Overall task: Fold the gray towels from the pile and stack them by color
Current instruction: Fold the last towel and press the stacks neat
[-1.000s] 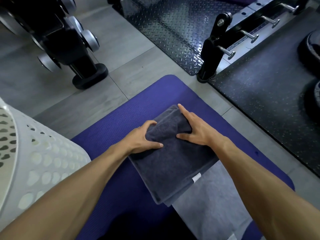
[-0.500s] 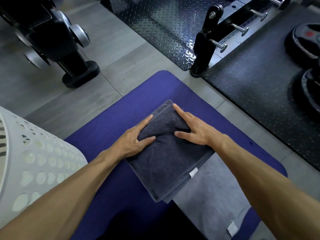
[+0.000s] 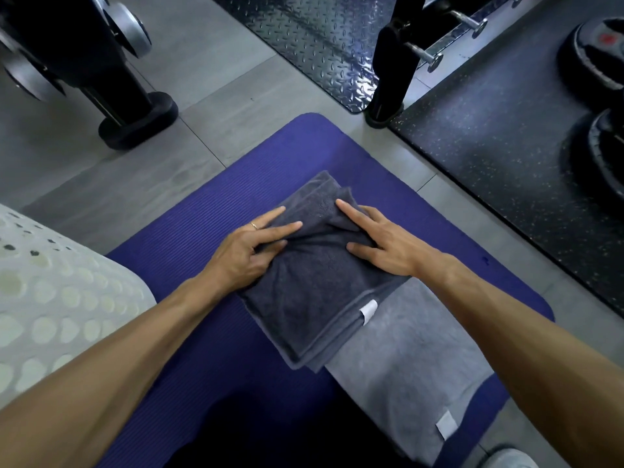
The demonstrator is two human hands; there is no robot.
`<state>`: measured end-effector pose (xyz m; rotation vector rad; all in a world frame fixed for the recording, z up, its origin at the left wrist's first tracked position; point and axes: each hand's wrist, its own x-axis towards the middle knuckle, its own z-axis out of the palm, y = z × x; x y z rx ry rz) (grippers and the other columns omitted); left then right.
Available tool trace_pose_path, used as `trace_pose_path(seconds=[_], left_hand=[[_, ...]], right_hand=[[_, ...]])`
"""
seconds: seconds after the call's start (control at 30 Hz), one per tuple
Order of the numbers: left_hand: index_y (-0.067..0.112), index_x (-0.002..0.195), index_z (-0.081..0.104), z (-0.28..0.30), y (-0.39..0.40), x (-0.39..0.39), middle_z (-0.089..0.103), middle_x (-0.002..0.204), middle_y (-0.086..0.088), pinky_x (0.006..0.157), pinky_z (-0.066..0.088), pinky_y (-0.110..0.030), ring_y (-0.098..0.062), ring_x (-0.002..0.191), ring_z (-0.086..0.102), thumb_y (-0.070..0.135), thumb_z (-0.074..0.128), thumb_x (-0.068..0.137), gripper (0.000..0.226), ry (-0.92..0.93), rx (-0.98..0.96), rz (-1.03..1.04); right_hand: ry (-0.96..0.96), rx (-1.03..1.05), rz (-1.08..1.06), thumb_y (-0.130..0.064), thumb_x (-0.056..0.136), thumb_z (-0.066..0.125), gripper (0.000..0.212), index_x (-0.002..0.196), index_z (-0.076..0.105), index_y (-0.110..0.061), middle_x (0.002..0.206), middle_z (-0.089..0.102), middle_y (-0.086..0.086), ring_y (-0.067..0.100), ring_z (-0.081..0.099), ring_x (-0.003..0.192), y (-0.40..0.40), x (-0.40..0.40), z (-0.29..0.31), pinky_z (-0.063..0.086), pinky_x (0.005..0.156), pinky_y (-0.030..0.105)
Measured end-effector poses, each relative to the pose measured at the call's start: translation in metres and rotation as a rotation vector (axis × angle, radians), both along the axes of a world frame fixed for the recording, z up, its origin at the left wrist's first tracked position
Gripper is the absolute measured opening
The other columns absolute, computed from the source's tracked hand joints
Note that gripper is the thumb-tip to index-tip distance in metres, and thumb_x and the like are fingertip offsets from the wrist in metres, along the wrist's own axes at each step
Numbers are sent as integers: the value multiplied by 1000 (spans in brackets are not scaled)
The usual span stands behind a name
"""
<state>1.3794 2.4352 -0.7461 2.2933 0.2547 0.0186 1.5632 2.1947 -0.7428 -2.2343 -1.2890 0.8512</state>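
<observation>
A folded dark gray towel [image 3: 314, 292] lies on the purple exercise mat [image 3: 209, 217], its near right corner overlapping a flat light gray towel [image 3: 405, 363]. My left hand [image 3: 246, 251] lies on the dark towel's far left part with straight fingers pointing away, the thumb pressing a crease. My right hand [image 3: 381, 241] lies flat on the far right part, fingers spread, index fingertip near the far edge. A ridge of cloth is bunched between the two hands. Both towels carry a small white label.
A white perforated laundry basket [image 3: 57, 305] stands at the left. Beyond the mat are a dumbbell rack foot [image 3: 138, 123], a diamond-plate floor panel [image 3: 314, 45], a black upright post [image 3: 391, 72] and weight plates [image 3: 604, 157] on black rubber flooring. A pale object [image 3: 510, 459] shows at the bottom right.
My left hand's fingers have straightened from a curled grip to lie flat on the towel. Both hands have slid slightly toward the towel's far end, bunching cloth between them.
</observation>
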Motion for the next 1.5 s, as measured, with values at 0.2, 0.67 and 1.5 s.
trace_pose_path(seconds=[0.2,0.67,1.5], left_hand=[[73,139,4,31,5,4,5,164,10,111,37,-48,-25,143,33,86,50,69,84,480,189,-186],[67,135,33,82,3,16,31,125,15,94,48,-41,-13,114,47,63,76,70,78,319,198,-124],[68,125,41,402,154,-364,51,106,9,94,37,-24,-8,106,50,72,74,59,74,102,332,514]], right_hand=[[-53,-94,-39,-56,97,45,71,147,-4,-62,146,31,-3,28,57,110,14,4,6,45,101,42],[-94,-78,-221,-56,71,80,109,149,4,-58,127,32,2,30,53,107,2,-30,68,52,92,46],[-194,266,282,-49,70,83,111,153,8,-50,136,35,11,35,50,120,266,-304,372,45,102,39]])
